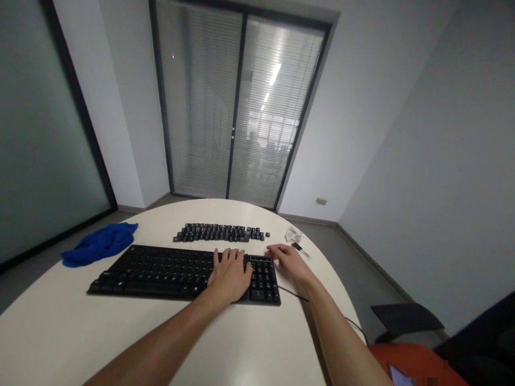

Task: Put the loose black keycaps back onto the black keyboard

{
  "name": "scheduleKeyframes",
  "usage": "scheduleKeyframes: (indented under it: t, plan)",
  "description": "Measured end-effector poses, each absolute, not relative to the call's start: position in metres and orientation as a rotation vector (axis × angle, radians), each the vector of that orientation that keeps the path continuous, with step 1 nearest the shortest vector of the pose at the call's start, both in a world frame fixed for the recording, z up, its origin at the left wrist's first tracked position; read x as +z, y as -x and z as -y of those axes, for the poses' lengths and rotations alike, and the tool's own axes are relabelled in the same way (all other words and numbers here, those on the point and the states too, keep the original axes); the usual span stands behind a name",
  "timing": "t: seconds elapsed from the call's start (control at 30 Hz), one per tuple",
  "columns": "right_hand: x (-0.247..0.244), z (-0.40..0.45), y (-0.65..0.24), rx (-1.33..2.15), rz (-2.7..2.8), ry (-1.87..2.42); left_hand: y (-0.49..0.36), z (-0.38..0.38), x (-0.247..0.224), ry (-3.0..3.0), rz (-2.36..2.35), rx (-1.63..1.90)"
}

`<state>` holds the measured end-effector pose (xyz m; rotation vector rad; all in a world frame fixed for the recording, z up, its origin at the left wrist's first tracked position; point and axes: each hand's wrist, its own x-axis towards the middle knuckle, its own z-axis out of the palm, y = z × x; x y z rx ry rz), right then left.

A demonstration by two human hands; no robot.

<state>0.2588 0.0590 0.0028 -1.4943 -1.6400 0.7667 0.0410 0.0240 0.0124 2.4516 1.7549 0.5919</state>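
Note:
A black keyboard (169, 273) lies flat on the round table, its cable (293, 293) leading off to the right. My left hand (231, 274) rests on its right part with the fingers spread and nothing gripped. By the keyboard's far right corner is my right hand (287, 260), fingers curled together; whatever they may pinch is too small to make out. Behind the keyboard, loose black keycaps (217, 232) are laid out in rows. Just beyond my right hand lies a small dark tool with thin pale prongs (298, 247), possibly a keycap puller.
A crumpled blue cloth (100, 245) lies at the table's left edge. Crumpled white tissue (293, 234) sits at the right edge. A chair with an orange seat (406, 356) stands at lower right, a phone-like thing (398, 375) on it. Glass panels with blinds (201, 107) stand beyond the table.

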Motion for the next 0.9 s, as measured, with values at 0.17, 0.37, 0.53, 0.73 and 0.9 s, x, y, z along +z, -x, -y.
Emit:
scheduleKeyframes:
  t: [0.17, 0.37, 0.53, 0.73, 0.9]
  plan:
    - [-0.006, -0.065, -0.272, 0.486, 1.608, 1.655, -0.041, -0.024, 0.011, -2.451, -1.749, 0.616]
    - [-0.011, -0.065, -0.276, 0.312, 1.690, 1.742, -0.041, -0.024, 0.013, -2.452, -1.748, 0.605]
    - [-0.019, -0.074, -0.275, 0.243, 1.780, 1.770, -0.042, -0.024, 0.013, -2.438, -1.749, 0.596]
    - [-0.019, -0.082, -0.273, 0.148, 1.821, 1.866, -0.041, -0.025, 0.011, -2.421, -1.728, 0.632]
    - [-0.005, -0.094, -0.269, 0.111, 1.912, 1.951, -0.041, -0.026, 0.010, -2.409, -1.715, 0.647]
